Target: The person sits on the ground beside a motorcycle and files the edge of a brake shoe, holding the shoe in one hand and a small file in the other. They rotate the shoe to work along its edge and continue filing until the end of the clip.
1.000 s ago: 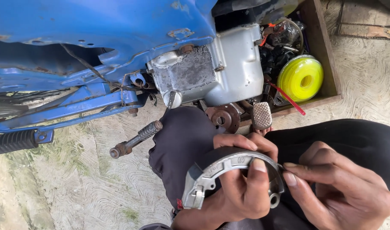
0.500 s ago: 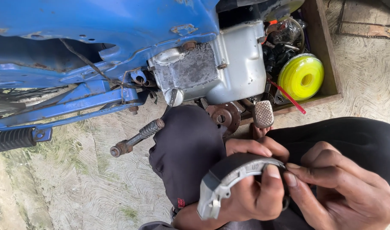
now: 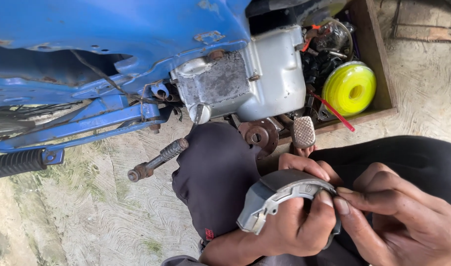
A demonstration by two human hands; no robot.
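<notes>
Head view: left hand [image 3: 289, 221] is wrapping closed around a grey curved brake shoe [image 3: 279, 194], thumb pressing its outer lining. Right hand [image 3: 403, 221] at 3 o'clock is pinching fingers together at the shoe's end; whether anything small sits between them, cannot tell. Shoe is sitting over the dark trouser knee [image 3: 215, 177]. Engine casing [image 3: 255, 79] at 12, yellow line spool [image 3: 348, 88] in wooden box [image 3: 378, 64] at 1. Risk: pinching grip slipping, shoe dropping onto the concrete floor [image 3: 87, 216], or greasy fingers fouling the lining.
</notes>
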